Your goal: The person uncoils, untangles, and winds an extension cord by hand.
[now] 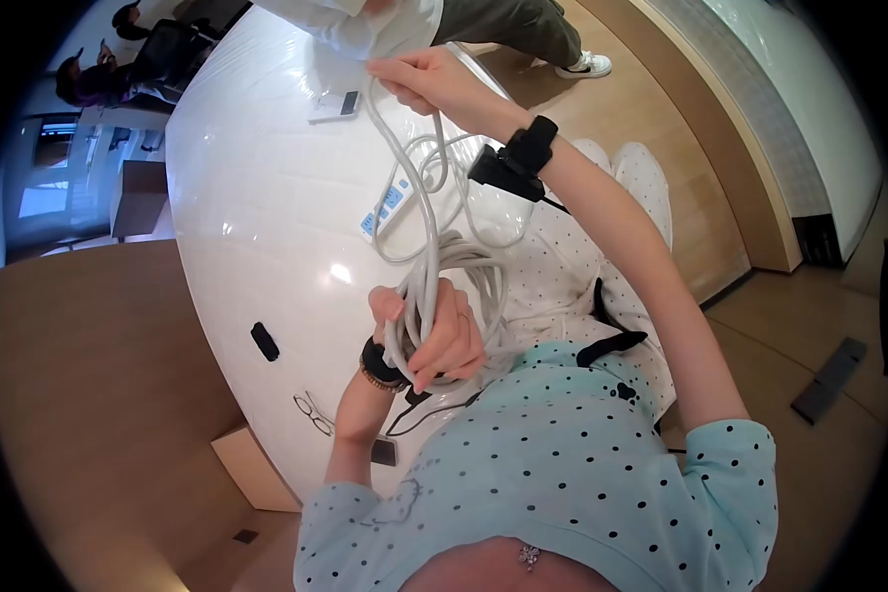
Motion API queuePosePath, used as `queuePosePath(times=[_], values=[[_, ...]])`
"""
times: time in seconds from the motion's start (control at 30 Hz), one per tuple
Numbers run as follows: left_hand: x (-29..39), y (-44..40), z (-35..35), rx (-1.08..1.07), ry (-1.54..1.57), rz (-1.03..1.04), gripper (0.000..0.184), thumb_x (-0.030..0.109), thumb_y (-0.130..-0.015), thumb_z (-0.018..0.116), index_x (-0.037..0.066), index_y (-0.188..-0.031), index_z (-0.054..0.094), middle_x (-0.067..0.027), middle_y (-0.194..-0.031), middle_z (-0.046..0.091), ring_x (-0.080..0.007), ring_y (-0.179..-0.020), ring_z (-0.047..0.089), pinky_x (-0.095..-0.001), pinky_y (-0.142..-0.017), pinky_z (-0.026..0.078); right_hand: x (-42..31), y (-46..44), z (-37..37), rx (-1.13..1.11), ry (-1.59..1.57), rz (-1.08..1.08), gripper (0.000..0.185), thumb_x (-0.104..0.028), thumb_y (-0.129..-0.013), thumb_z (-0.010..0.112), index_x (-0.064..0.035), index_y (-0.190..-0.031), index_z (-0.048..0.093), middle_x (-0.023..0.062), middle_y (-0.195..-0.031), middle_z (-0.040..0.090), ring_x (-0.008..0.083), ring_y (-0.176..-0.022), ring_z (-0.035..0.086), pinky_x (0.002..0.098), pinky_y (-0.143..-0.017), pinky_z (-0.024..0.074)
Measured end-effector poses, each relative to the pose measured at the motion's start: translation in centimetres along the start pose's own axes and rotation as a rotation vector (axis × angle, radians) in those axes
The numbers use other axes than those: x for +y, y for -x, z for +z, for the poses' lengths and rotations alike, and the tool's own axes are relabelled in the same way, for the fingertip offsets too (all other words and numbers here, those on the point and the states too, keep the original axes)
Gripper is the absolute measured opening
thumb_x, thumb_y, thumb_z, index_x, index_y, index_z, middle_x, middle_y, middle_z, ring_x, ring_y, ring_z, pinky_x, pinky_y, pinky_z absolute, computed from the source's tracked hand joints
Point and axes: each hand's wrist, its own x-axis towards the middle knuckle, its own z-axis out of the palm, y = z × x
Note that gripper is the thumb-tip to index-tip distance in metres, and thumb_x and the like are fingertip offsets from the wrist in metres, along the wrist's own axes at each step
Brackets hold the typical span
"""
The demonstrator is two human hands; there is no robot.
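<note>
My left hand (449, 340) is closed around a coiled bundle of a pale grey power cord (479, 261), its loops hanging out on both sides of the fingers. Farther out, my right hand (434, 84) pinches a stretch of the same cord, raised above the table, with a length running down to the coil. On the table between them lies a white power strip (385, 209) with blue socket faces, loose loops of cord beside it. Black devices are strapped on both wrists.
The table (237, 207) has a glossy white cover. On it lie glasses (314, 414), a small black object (264, 341) and a white item with a dark end (335, 107). Another person (503, 25) stands at the far edge; more people (118, 69) are in the background.
</note>
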Motion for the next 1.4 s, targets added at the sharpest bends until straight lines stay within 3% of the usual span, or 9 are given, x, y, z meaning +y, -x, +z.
queuePosePath(times=[0.3, 0.43, 0.57, 0.77, 0.83, 1.03, 1.13, 1.23, 1.4], values=[[-1.4, -0.1, -1.9, 0.027, 0.083, 0.075, 0.05, 0.044, -0.075, 0.051, 0.001, -0.049, 0.057, -0.0168, -0.051, 0.06, -0.0169, -0.038, 0.041, -0.0295, -0.045, 0.036, -1.8, -1.0, 0.8, 0.122, 0.117, -0.109, 0.039, -0.039, -0.087, 0.06, -0.0085, -0.064, 0.054, -0.0079, -0.053, 0.036, 0.0022, -0.046, 0.027, 0.0213, -0.043, 0.0184], [0.0, -1.7, -2.0, -0.255, 0.085, -0.007, 0.043, 0.037, -0.079, 0.058, -0.002, -0.061, 0.063, -0.0182, -0.062, 0.064, -0.0176, -0.047, 0.048, -0.0276, -0.055, 0.044, 3.0, -0.8, 0.0, 0.044, 0.443, -0.059, 0.046, -0.046, -0.085, 0.06, -0.0071, -0.059, 0.055, -0.0059, -0.051, 0.038, 0.0042, -0.047, 0.032, 0.0227, -0.044, 0.0234], [3.3, -0.3, 0.3, -0.327, -0.049, 0.232, 0.033, 0.025, -0.076, 0.058, -0.004, -0.062, 0.064, -0.02, -0.064, 0.065, -0.0172, -0.043, 0.047, -0.0271, -0.051, 0.045, 5.8, 2.8, -0.8, 0.01, 0.362, 0.145, 0.049, -0.044, -0.086, 0.058, -0.0059, -0.056, 0.054, -0.0049, -0.048, 0.039, 0.0037, -0.046, 0.034, 0.0224, -0.043, 0.025], [5.1, 0.2, 4.8, -0.195, -0.354, 0.229, 0.025, 0.016, -0.071, 0.056, -0.006, -0.061, 0.062, -0.0206, -0.066, 0.065, -0.0175, -0.038, 0.041, -0.0286, -0.048, 0.042, 9.3, 8.6, -0.7, -0.565, 0.314, 0.407, 0.022, -0.023, -0.083, 0.064, -0.0053, -0.07, 0.06, -0.0013, -0.057, 0.055, 0.0058, -0.052, 0.048, 0.021, -0.048, 0.0376], [5.3, -0.8, 6.7, -0.245, -0.367, 0.333, 0.022, 0.012, -0.07, 0.055, -0.004, -0.057, 0.059, -0.023, -0.064, 0.063, -0.0174, -0.039, 0.043, -0.0292, -0.048, 0.044, 14.0, 10.2, -1.2, -0.577, 0.437, 0.118, 0.028, -0.031, -0.078, 0.066, -0.0032, -0.074, 0.065, 0.0034, -0.062, 0.061, 0.014, -0.059, 0.057, 0.027, -0.055, 0.0433], [5.4, -1.2, 9.1, -0.466, -0.213, 0.844, 0.02, 0.006, -0.068, 0.054, 0.003, -0.049, 0.05, -0.0176, -0.056, 0.059, -0.0159, -0.04, 0.043, -0.0274, -0.047, 0.045, 17.0, 13.6, -0.3, -0.135, 0.389, 0.007, 0.023, -0.023, -0.082, 0.063, -0.0016, -0.091, 0.067, 0.0044, -0.073, 0.065, 0.0154, -0.075, 0.06, 0.0308, -0.073, 0.046], [5.7, 0.1, 9.9, -0.349, -0.353, 0.891, 0.023, 0.011, -0.071, 0.054, 0.003, -0.05, 0.054, -0.0164, -0.053, 0.059, -0.0156, -0.039, 0.045, -0.0271, -0.046, 0.045, 16.3, 13.6, -0.5, -0.038, 0.327, -0.056, 0.019, -0.019, -0.084, 0.061, -0.0028, -0.093, 0.065, 0.0047, -0.067, 0.063, 0.0135, -0.069, 0.06, 0.0291, -0.069, 0.0473], [6.6, 1.4, 10.3, -0.302, -0.435, 0.98, 0.028, 0.015, -0.075, 0.053, 0.004, -0.049, 0.056, -0.0135, -0.051, 0.059, -0.016, -0.039, 0.047, -0.0259, -0.046, 0.043, 12.2, 14.0, -2.3, -0.095, 0.272, 0.337, 0.014, -0.017, -0.083, 0.064, -0.0037, -0.088, 0.061, 0.0025, -0.061, 0.059, 0.0082, -0.057, 0.055, 0.0244, -0.059, 0.0445], [7.4, 5.4, 9.4, -0.131, -0.489, 1.06, 0.03, 0.017, -0.074, 0.052, 0.005, -0.046, 0.055, -0.0103, -0.048, 0.058, -0.0152, -0.037, 0.046, -0.0256, -0.044, 0.043, 8.1, 16.7, -3.9, -0.032, 0.355, 0.144, 0.01, -0.009, -0.081, 0.064, -0.0033, -0.079, 0.056, -0.0024, -0.059, 0.052, 0.0026, -0.051, 0.043, 0.0191, -0.048, 0.0319]])
